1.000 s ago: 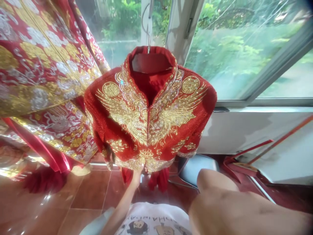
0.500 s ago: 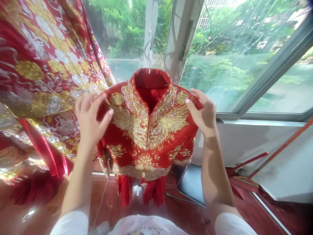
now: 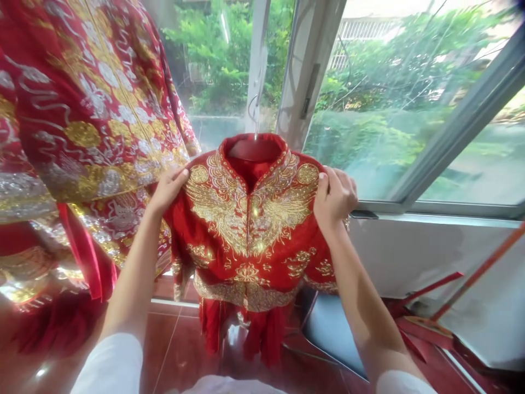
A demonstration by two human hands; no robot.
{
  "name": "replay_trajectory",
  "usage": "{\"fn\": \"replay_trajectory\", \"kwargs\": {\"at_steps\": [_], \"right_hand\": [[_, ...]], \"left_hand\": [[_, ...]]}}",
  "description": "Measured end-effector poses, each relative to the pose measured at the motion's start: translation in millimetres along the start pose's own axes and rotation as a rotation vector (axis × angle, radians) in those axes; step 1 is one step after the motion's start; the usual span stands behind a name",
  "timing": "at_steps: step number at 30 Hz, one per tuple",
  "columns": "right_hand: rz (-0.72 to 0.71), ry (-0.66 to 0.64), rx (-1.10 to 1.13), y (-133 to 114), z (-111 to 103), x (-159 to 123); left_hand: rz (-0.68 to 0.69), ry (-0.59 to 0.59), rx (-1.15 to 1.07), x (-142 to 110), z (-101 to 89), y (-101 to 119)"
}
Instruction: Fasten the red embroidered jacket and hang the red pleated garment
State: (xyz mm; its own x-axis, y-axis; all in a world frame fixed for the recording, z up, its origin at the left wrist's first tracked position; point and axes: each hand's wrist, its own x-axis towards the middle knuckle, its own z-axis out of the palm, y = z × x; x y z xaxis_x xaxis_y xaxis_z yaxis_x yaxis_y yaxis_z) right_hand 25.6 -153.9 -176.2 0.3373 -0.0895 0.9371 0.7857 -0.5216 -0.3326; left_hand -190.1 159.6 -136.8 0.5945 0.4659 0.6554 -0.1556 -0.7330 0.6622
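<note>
Red and gold, a cropped, stand-collar jacket of embroidered cloth (image 3: 248, 224) hangs upright at centre, front toward the person wearing the camera, on a dark red hanger (image 3: 252, 151) with a thin metal hook (image 3: 256, 121). What the hook hangs from is not clear.

Half a second earlier the hands were spread wider at the shoulders; now both have closed in, leaving the jacket gripped at either side with its front squared between them. The left hand (image 3: 169, 189) pinches one shoulder, thumb laid just beside a round gold medallion, fingers partly hidden behind. The right hand (image 3: 338, 197) curls more tightly over the other shoulder, thumb in front, knuckles outward. Both bare forearms reach forward from white sleeves (image 3: 110, 361), wrists at about the same height.

Loose red cloth strips (image 3: 266, 336) hang below the hem, above a glossy red-brown tiled floor (image 3: 164, 350). To the left hangs a longer red garment thick with gold and silver floral decoration (image 3: 94, 131); to the right, a smooth pale blue seat (image 3: 332, 328) shows partly behind the forearm. An orange-red pole (image 3: 484, 268) slants near the white wall, and beyond the window, green foliage (image 3: 221, 71) catches daylight.
</note>
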Motion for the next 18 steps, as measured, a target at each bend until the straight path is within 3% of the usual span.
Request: {"fn": "replay_trajectory", "kwargs": {"at_steps": [3, 7, 9, 10, 12, 15, 18], "right_hand": [[0.015, -0.154, 0.058, 7.2, -4.5, 18.3], [0.04, -0.649, 0.127, 16.1, -13.6, 57.2], [0.011, -0.767, 0.139, 16.8, -15.2, 62.7], [0.005, -0.731, 0.127, 16.4, -14.8, 60.2], [0.01, -0.53, 0.076, 14.9, -11.3, 47.2], [0.018, -0.232, 0.039, 8.3, -0.7, 20.3], [0.052, 0.01, 0.043, -13.5, 8.8, -6.7]], "left_hand": [[-0.032, -0.221, 0.022, 5.6, -12.1, 9.4], [-0.086, -0.477, 0.165, 23.8, -19.4, 28.0], [-0.096, -0.512, 0.165, 28.8, -13.0, 30.4], [-0.092, -0.489, 0.159, 28.4, -8.0, 30.3], [-0.06, -0.355, 0.23, 21.8, 3.0, 29.8], [-0.006, -0.051, 0.541, 2.4, 16.8, 33.9], [0.036, 0.101, 0.747, -15.2, 23.9, 42.3]]}}
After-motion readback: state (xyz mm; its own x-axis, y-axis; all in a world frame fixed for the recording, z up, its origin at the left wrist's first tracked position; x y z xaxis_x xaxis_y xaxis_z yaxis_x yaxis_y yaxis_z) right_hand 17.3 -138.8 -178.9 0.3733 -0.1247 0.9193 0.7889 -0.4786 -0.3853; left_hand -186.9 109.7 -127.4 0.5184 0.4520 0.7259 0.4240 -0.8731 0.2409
